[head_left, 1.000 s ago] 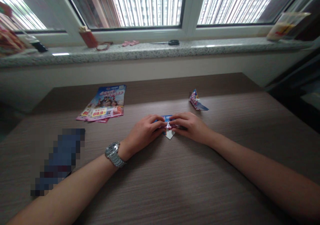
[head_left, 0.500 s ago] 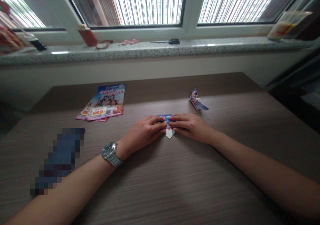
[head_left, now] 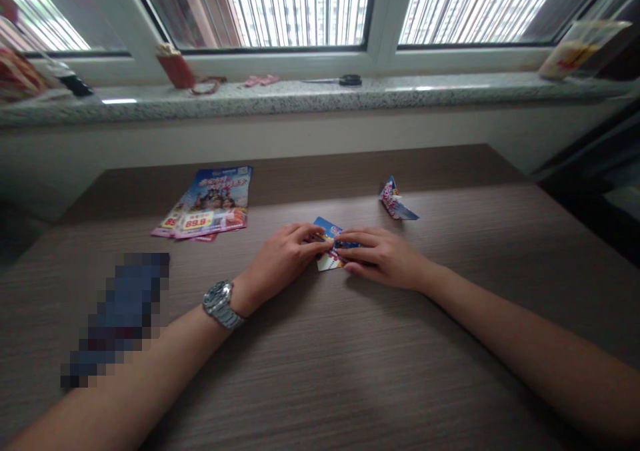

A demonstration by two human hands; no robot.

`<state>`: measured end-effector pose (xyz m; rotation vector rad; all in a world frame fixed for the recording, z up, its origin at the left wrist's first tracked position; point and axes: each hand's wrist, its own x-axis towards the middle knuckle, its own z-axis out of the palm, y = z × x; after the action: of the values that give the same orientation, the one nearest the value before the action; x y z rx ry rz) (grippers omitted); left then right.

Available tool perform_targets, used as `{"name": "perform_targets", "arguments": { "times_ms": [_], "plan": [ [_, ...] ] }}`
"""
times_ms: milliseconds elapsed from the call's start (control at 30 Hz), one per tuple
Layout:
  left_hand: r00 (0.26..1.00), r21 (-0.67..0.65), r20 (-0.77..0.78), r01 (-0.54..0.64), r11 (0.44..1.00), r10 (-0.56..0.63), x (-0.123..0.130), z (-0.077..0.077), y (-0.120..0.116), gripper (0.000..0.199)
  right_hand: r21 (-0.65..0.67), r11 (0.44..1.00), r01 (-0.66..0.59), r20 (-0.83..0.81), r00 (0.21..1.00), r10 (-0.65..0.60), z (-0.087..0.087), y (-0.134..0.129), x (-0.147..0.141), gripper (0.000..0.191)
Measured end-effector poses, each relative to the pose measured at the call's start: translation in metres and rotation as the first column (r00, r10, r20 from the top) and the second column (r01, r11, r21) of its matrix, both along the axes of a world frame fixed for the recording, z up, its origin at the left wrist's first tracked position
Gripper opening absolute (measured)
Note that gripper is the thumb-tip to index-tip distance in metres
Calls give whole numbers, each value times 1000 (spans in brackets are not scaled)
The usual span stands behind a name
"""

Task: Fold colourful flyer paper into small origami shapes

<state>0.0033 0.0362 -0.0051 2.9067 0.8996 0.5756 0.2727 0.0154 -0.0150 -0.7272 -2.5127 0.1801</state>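
A small folded piece of printed paper (head_left: 329, 259), blue at the top and white at the bottom, lies on the table between my hands. My left hand (head_left: 287, 254), with a metal watch at the wrist, pinches its left side with bent fingers. From the right, the fingers of my right hand (head_left: 383, 257) press together on the paper's right part and cover some of it. Behind my right hand stands a folded paper figure (head_left: 394, 201) with raised points.
Printed flyers (head_left: 215, 201) lie in a stack at the back left of the brown table (head_left: 300, 371). A blurred-out dark blue object (head_left: 123, 317) is beside my left forearm. Scissors (head_left: 350, 80) and a red container (head_left: 176, 67) rest on the windowsill (head_left: 300, 101).
The paper between my hands has turned and looks different: its downward point is gone and a blue corner shows at the upper left. My left hand has shifted slightly left.
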Motion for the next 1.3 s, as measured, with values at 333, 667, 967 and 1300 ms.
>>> {"name": "perform_targets", "arguments": {
  "times_ms": [333, 667, 967, 1300],
  "plan": [
    [999, 49, -16, 38, 998, -37, 3, 5, -10, 30, -24, 997, 79, 8, 997, -79, -1, -1, -1, 27],
    [996, -8, -38, 82, 997, -82, 4, 8, -12, 33, 5, 996, 90, 26, 996, -90, 0, 1, 1, 26],
    [980, -87, -34, 191, 978, -194, -1, 7, -6, 41, -49, 997, -51, 43, 998, 54, 3, 3, 6, 31],
    [980, -11, -78, 185, 983, -185, -6, 9, -9, 35, -71, 996, -54, 62, 996, 59, 2, 2, 8, 35]
  ]
}}
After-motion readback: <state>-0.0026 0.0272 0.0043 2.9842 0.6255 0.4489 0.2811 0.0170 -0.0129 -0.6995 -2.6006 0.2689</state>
